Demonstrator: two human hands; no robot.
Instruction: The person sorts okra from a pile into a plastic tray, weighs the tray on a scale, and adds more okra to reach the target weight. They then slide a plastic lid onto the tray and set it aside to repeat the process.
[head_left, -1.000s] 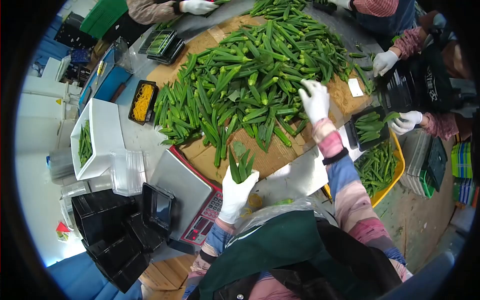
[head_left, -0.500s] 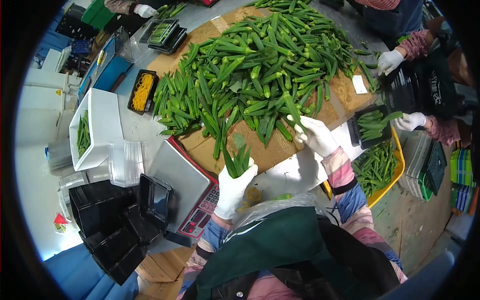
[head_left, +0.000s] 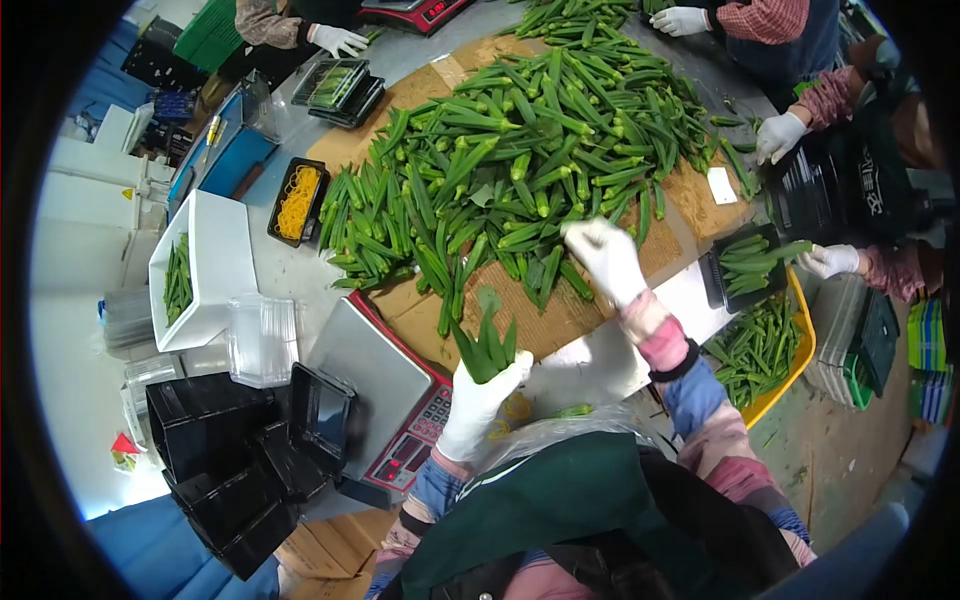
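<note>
My left hand (head_left: 478, 408), in a white glove, is closed around a small bunch of okra pods (head_left: 486, 350) whose tips point up and away from me. It hangs just in front of the cardboard's near edge, to the right of the scale. My right hand (head_left: 608, 262), also gloved in white, is at the near right edge of the big okra heap (head_left: 520, 150). Its fingers are bent and blurred, and I cannot make out whether a pod is between them. The heap lies on flattened cardboard (head_left: 410, 312).
A red-edged scale (head_left: 370, 370) and stacked black trays (head_left: 215, 420) stand at left. Beyond are a white foam box (head_left: 205, 270) and a tray of rubber bands (head_left: 297, 203). At right is a yellow crate (head_left: 800, 345) of okra. Co-workers' gloved hands (head_left: 828, 260) work around the table.
The pod seen in my right hand half a second ago no longer shows there. That hand has shifted slightly left, while my left hand keeps its bunch. The view has tilted slightly.
</note>
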